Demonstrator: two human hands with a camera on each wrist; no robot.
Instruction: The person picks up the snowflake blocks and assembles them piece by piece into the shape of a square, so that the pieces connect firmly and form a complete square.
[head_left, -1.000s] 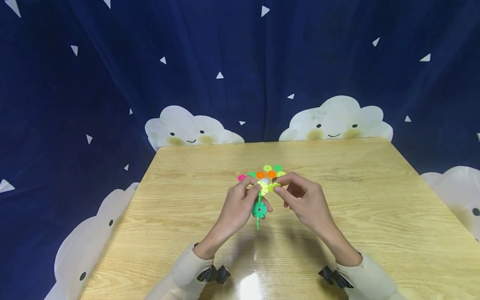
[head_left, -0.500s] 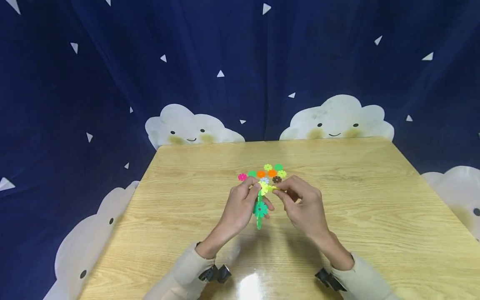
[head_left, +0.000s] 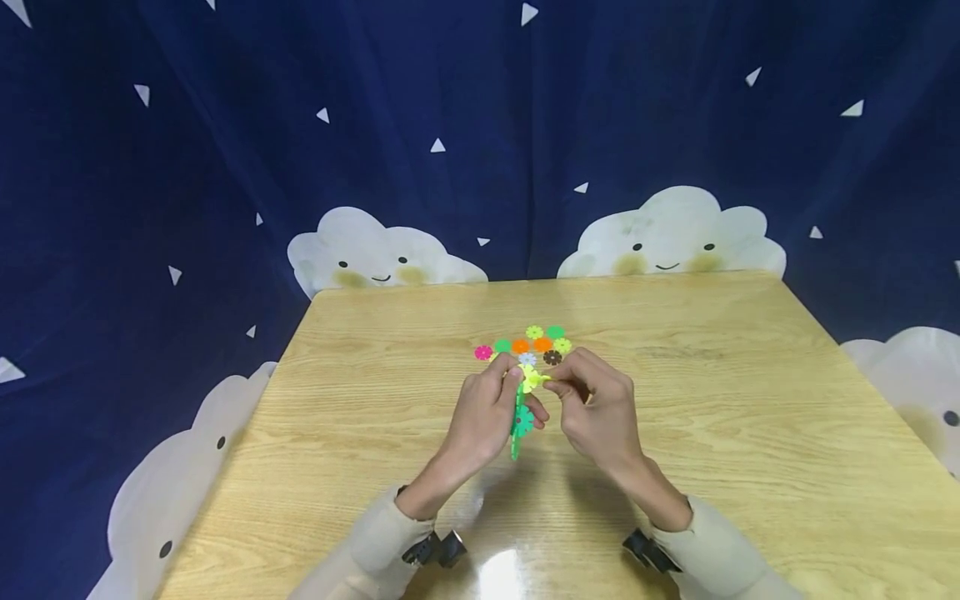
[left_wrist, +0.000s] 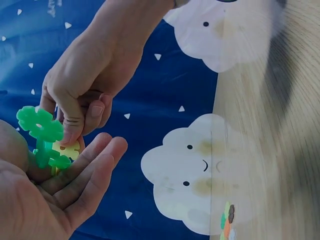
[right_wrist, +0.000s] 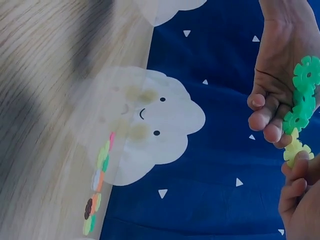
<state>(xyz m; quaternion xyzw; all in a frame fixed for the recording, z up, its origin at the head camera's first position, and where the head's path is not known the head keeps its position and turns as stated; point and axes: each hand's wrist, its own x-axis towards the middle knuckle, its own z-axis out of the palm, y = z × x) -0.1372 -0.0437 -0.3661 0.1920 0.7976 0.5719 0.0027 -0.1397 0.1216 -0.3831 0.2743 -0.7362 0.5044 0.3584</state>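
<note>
The left hand (head_left: 482, 408) pinches a yellow notched disc (head_left: 529, 377) at the top of a joined chain of green flower-shaped discs (head_left: 522, 419), which hangs below its thumb. The right hand (head_left: 600, 408) pinches another yellow disc, seen edge-on and touching the first. In the right wrist view the green discs (right_wrist: 306, 73) run in a line up from the yellow pieces (right_wrist: 295, 150). The left wrist view shows a green disc (left_wrist: 40, 124) above the left palm (left_wrist: 30, 200), its other fingers extended; the right fingertips partly hide a yellow disc (left_wrist: 67, 149).
Beyond the hands, several loose discs lie on the wooden table (head_left: 375, 375): pink (head_left: 483, 353), orange (head_left: 542, 344), brown (head_left: 552, 357), white (head_left: 527, 359), green and yellow ones. A dark blue curtain (head_left: 450, 100) with white clouds stands behind the table.
The right hand has moved slightly left and turned, and its yellow disc went from flat to edge-on against the left hand's piece. The green chain has turned a little.
</note>
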